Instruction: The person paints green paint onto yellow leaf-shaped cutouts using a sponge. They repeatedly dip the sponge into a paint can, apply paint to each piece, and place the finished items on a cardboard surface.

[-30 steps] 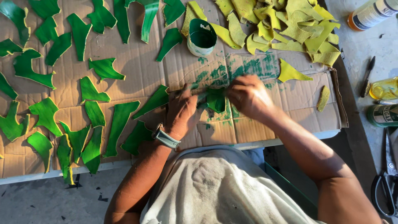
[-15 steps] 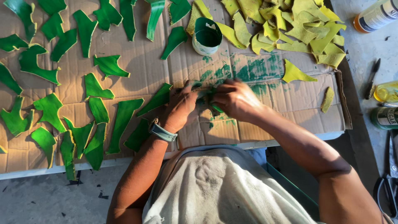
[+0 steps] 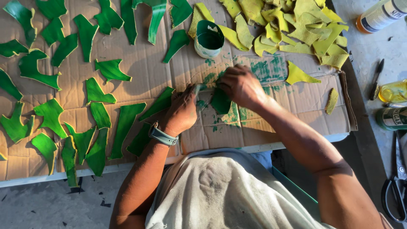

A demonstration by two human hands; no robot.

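Two hands were busy over one dark green piece near the middle of the cardboard sheet covering the desk; the right hand had its fingers curled down on the top edge of that piece, closed on it; the left hand sat just beside it on the left, fingers bent around something small, though I honestly couldn't tell what was in that grip; a grey-green watch was on the left wrist; the cardboard around the piece was smeared with green paint stains; a small tub of green paint stood just above the hands, open; off to the left lay loads of green painted scraps, spread out and mostly apart from each other; top right had a heap of yellow scraps piled on one another, with one yellow triangle lying apart, near the right hand; past the right edge of the cardboard there was a pen, a yellowish bottle, a green can and black scissors lower down.
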